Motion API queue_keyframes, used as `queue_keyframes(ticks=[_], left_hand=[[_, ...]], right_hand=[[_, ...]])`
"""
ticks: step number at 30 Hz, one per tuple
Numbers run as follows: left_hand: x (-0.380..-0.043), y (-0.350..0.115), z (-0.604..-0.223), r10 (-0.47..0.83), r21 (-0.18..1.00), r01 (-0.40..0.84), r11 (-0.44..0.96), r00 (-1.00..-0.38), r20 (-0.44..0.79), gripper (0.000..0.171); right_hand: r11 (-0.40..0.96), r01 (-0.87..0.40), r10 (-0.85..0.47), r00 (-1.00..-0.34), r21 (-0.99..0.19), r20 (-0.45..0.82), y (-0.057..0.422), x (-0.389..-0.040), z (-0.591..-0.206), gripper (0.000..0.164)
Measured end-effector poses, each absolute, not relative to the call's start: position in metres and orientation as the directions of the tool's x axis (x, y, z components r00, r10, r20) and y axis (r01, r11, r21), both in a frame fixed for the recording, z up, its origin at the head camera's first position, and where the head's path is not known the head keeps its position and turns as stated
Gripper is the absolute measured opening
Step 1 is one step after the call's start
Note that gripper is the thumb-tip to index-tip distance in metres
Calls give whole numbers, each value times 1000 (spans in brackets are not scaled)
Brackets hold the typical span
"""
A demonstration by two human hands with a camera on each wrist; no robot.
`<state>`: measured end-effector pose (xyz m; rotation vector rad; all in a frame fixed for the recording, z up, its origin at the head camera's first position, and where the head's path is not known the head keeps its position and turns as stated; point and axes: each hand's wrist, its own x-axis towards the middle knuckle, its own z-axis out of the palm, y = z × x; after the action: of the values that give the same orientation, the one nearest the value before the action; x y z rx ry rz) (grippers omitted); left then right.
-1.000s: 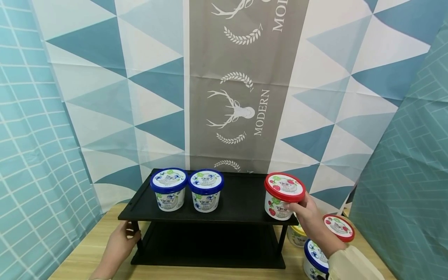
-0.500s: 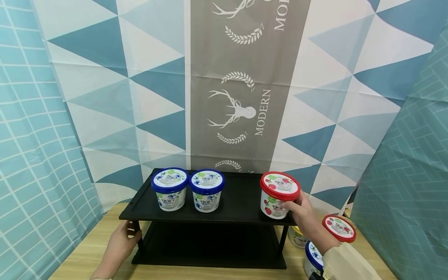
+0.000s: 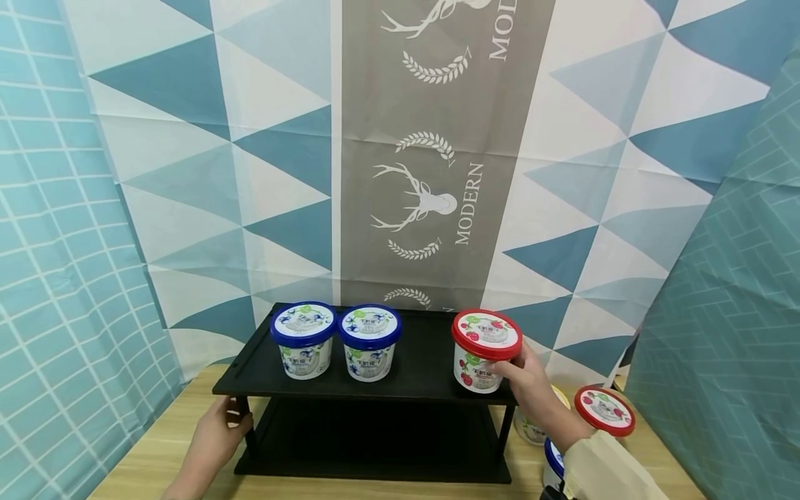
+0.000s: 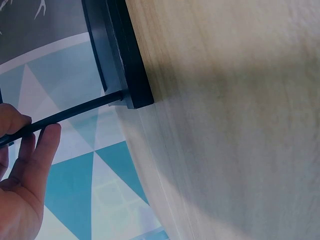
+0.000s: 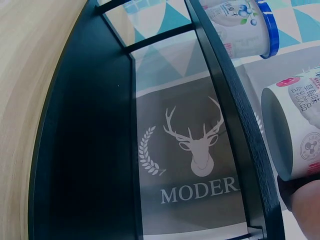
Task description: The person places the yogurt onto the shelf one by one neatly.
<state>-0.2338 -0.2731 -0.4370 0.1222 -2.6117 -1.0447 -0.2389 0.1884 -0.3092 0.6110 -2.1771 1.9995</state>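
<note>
A white tub with a red lid (image 3: pixel 478 371) is in my right hand (image 3: pixel 531 385), over the right part of the upper shelf of a black two-tier rack (image 3: pixel 425 361). From the right wrist, the underside of this tub (image 5: pixel 305 125) shows, with a gap between it and the shelf edge. Two white tubs with blue lids, one tub (image 3: pixel 306 357) beside another tub (image 3: pixel 369 361), stand upright toward the shelf's left end. My left hand (image 3: pixel 215 434) grips the rack's left front leg (image 4: pixel 75 112) between thumb and fingers.
Right of the rack on the wooden table (image 3: pixel 150 444) are a yellow-lidded tub (image 3: pixel 531 427), a red-lidded tub (image 3: pixel 605 410) and a blue-lidded tub (image 3: pixel 553 462), partly hidden by my right arm. A patterned backdrop (image 3: pixel 281 173) hangs behind the rack.
My right hand has carried the red-lidded tub a little to the left over the upper shelf. The left hand and the two blue-lidded tubs on the shelf stay in place.
</note>
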Motion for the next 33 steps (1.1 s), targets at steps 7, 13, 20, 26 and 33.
queue_keyframes(ticks=[7, 13, 20, 26, 33], left_hand=[[-234, -274, -439, -205, 682, 32, 730, -942, 264, 51], [-234, -276, -437, -195, 686, 35, 727, -947, 255, 50], [-233, -275, -439, -210, 692, 26, 721, -944, 254, 50], [-233, -275, -440, -208, 698, 24, 716, -946, 247, 50], [-234, -275, -440, -203, 693, 38, 720, -944, 262, 48]], right_hand=[[46, -372, -214, -910, -927, 355, 181, -241, -308, 60], [50, -352, -213, -918, -935, 335, 176, -243, -307, 60], [50, -363, -244, -908, -930, 341, 174, -252, -313, 64], [29, -338, -247, -914, -941, 321, 165, -247, -305, 63], [5, -310, -248, -921, -951, 299, 157, -251, -307, 64]])
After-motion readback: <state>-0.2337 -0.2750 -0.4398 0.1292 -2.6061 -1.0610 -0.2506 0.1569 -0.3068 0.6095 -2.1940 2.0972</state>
